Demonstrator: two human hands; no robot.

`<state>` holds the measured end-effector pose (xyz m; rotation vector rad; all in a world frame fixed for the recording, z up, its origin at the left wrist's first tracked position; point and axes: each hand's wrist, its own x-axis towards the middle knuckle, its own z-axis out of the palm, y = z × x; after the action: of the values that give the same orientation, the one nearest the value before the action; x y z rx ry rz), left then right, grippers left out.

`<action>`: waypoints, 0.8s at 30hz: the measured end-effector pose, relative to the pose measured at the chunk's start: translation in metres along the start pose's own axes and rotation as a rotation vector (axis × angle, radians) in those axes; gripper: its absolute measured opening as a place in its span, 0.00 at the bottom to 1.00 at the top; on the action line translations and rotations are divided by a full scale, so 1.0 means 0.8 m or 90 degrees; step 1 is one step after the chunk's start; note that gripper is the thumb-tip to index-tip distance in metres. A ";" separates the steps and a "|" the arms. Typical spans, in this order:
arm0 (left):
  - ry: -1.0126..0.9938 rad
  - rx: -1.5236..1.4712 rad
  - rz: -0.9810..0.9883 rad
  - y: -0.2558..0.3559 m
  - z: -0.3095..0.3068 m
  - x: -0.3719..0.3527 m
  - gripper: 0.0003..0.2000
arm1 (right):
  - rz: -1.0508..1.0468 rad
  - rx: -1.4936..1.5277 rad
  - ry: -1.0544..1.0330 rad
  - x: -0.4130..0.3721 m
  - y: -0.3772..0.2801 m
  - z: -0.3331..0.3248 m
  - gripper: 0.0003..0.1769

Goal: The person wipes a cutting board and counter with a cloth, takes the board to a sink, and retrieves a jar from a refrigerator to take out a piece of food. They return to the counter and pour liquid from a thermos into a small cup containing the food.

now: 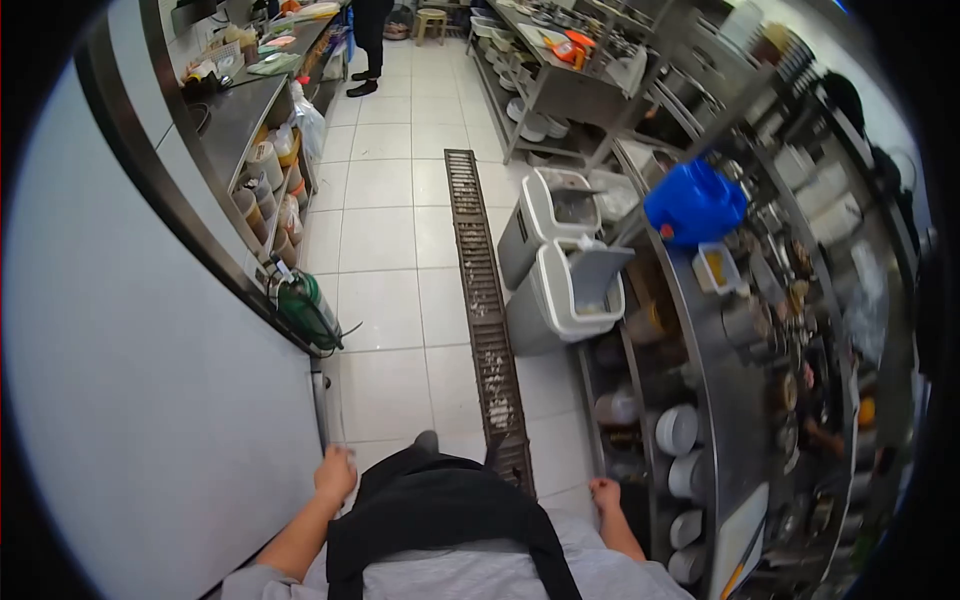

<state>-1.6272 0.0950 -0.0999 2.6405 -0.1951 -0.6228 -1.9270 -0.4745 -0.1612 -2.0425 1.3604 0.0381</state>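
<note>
My left hand hangs at my side, beside the lower edge of the large white door panel and just below its metal handle. Its fingers look loosely curled, slightly blurred, with nothing visible in them. On the other side, my right hand is low near the steel shelving, its fingers curled in and no object showing. My black apron covers the front of my body over a grey shirt. Neither hand visibly touches anything.
A floor drain grate runs along the tiled aisle. Two lidded bins stand right of it. A blue jerrycan rests on the steel counter. A green cylinder stands left. Another person's legs are at the far end.
</note>
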 end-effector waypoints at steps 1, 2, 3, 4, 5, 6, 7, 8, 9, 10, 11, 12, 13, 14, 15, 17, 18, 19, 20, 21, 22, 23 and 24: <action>0.090 -0.085 0.034 0.040 -0.039 0.056 0.12 | 0.007 -0.012 -0.002 0.020 0.017 0.002 0.09; 0.167 -0.174 0.120 0.084 -0.089 0.111 0.09 | 0.012 -0.023 -0.004 0.050 0.047 0.005 0.13; 0.244 -0.301 0.171 0.156 -0.168 0.146 0.05 | 0.008 -0.120 0.007 0.076 0.075 0.008 0.14; 0.361 -0.364 0.237 0.211 -0.234 0.172 0.02 | 0.015 -0.164 -0.006 0.058 0.013 -0.016 0.14; 0.431 -0.427 0.315 0.262 -0.305 0.184 0.03 | 0.037 -0.165 -0.001 0.070 0.009 -0.016 0.14; 0.539 -0.379 0.433 0.301 -0.370 0.191 0.05 | 0.042 -0.233 -0.026 0.078 -0.022 -0.026 0.12; 0.626 -0.370 0.528 0.327 -0.421 0.198 0.07 | 0.090 -0.249 -0.031 0.089 -0.057 -0.028 0.11; 0.697 -0.417 0.573 0.326 -0.439 0.208 0.06 | 0.118 -0.287 -0.051 0.110 -0.085 -0.027 0.11; 0.772 -0.226 0.698 0.338 -0.489 0.203 0.12 | 0.103 -0.321 -0.076 0.139 -0.115 -0.018 0.11; 0.808 -0.231 0.728 0.375 -0.512 0.196 0.10 | 0.091 -0.357 -0.101 0.164 -0.144 -0.012 0.11; 0.806 -0.238 0.730 0.390 -0.546 0.204 0.10 | 0.076 -0.399 -0.138 0.197 -0.176 0.001 0.12; 0.791 -0.115 0.809 0.405 -0.583 0.215 0.08 | 0.061 -0.442 -0.175 0.241 -0.212 0.022 0.12; 0.777 0.012 0.880 0.419 -0.616 0.233 0.06 | -0.032 -0.493 -0.205 0.289 -0.255 0.046 0.14; 0.763 0.145 0.935 0.429 -0.639 0.258 0.05 | -0.132 -0.550 -0.236 0.338 -0.306 0.066 0.15; 0.738 0.206 0.970 0.436 -0.662 0.283 0.05 | -0.095 -0.482 -0.237 0.380 -0.374 0.090 0.17; 0.687 0.272 1.007 0.432 -0.704 0.331 0.06 | -0.227 -0.365 -0.244 0.473 -0.511 0.145 0.19; 0.668 0.300 1.010 0.425 -0.724 0.352 0.07 | -0.263 -0.354 -0.210 0.520 -0.586 0.178 0.19; 0.657 0.321 1.003 0.417 -0.740 0.371 0.07 | -0.309 -0.292 -0.199 0.550 -0.677 0.195 0.19; 0.647 0.343 0.991 0.410 -0.756 0.390 0.08 | -0.392 -0.275 -0.193 0.591 -0.753 0.217 0.19; 0.633 0.355 0.979 0.402 -0.772 0.411 0.08 | -0.440 -0.222 -0.183 0.614 -0.841 0.230 0.17; 0.628 0.364 0.965 0.394 -0.785 0.430 0.09 | -0.460 -0.137 -0.167 0.640 -0.909 0.253 0.14; 0.621 0.369 0.950 0.384 -0.797 0.451 0.09 | -0.460 -0.119 -0.174 0.659 -0.977 0.267 0.13; 0.630 0.380 0.932 0.375 -0.807 0.474 0.09 | -0.461 -0.097 -0.179 0.677 -1.038 0.284 0.13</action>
<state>-1.0083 -0.0255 0.4035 2.0402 -1.8520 1.2801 -0.9185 -0.5992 -0.1143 -2.4329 0.4132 0.1063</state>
